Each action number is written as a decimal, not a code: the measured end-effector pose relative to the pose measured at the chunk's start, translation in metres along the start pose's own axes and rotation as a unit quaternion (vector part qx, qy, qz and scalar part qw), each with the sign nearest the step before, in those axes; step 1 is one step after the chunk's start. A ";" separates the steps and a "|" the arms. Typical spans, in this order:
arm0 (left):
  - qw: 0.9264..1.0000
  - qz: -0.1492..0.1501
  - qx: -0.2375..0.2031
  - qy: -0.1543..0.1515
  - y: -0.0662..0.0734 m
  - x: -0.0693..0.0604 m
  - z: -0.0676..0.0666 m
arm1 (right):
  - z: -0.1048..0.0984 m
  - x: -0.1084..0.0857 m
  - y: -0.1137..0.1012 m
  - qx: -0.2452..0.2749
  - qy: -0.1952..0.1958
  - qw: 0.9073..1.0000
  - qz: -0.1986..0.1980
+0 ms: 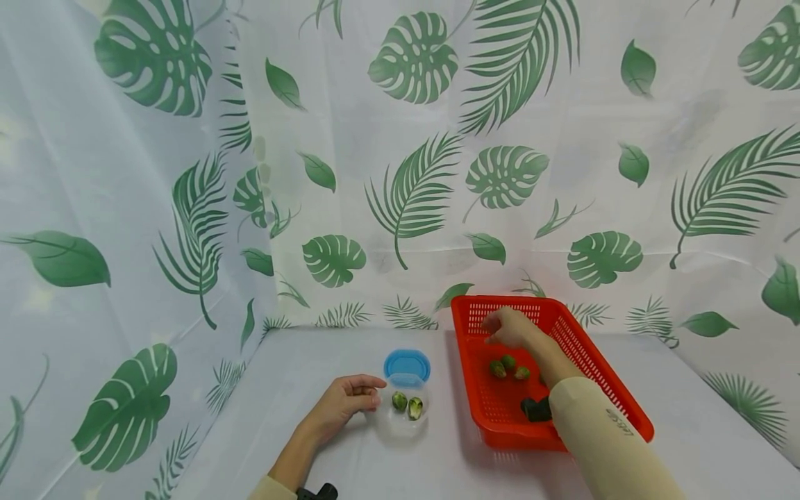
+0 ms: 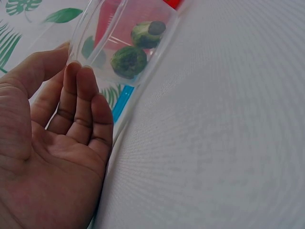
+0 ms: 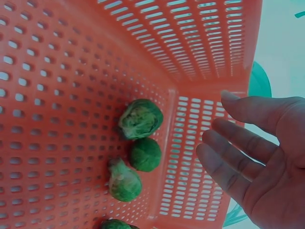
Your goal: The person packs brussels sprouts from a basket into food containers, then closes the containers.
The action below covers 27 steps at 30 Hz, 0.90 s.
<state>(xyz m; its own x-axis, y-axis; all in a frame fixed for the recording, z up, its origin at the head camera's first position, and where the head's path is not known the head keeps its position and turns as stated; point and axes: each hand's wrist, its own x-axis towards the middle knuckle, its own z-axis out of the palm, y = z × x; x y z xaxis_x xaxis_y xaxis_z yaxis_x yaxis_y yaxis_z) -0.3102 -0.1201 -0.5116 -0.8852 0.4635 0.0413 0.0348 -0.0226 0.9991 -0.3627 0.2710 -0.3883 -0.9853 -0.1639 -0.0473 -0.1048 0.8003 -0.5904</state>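
Note:
My left hand [image 1: 346, 403] is at the left side of a clear plastic container [image 1: 400, 427], its fingertips touching the rim and wall. Two Brussels sprouts [image 1: 415, 408] lie inside the container; the left wrist view shows them through the wall. Over the red perforated basket [image 1: 500, 439] reaches my right hand [image 1: 512, 328], fingers loosely extended and holding nothing. On the basket floor several Brussels sprouts [image 3: 141, 119] are grouped together, apart from the right hand [image 3: 267, 157]. My right forearm hides part of the basket in the head view.
A blue lid [image 1: 407, 364] lies just behind the container. The basket stands to the right on a white table [image 1: 250, 444]. Behind it hangs a white sheet [image 1: 425, 292] printed with green leaves, and another [image 1: 125, 312] covers the left side.

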 end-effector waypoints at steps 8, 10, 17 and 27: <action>1.000 -0.001 -0.004 0.001 0.000 -0.001 0.000 | 0.002 -0.001 0.003 -0.008 -0.016 1.000 -0.006; 1.000 0.000 -0.008 -0.001 0.000 -0.001 0.000 | 0.003 0.000 0.004 -0.005 -0.018 1.000 -0.003; 1.000 0.000 -0.005 0.000 0.001 -0.001 0.001 | 0.005 -0.002 0.004 -0.001 -0.023 1.000 0.003; 1.000 -0.003 -0.005 0.000 0.001 0.000 0.000 | 0.005 -0.001 0.007 -0.003 -0.041 0.999 0.033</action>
<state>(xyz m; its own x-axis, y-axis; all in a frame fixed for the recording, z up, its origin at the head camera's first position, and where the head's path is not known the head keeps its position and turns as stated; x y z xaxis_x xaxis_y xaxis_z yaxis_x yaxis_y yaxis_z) -0.3100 -0.1200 -0.5110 -0.8849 0.4644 0.0355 0.0247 -0.0292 0.9993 -0.3620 0.2742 -0.3966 -0.9759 -0.1568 -0.1518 -0.0406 0.8139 -0.5796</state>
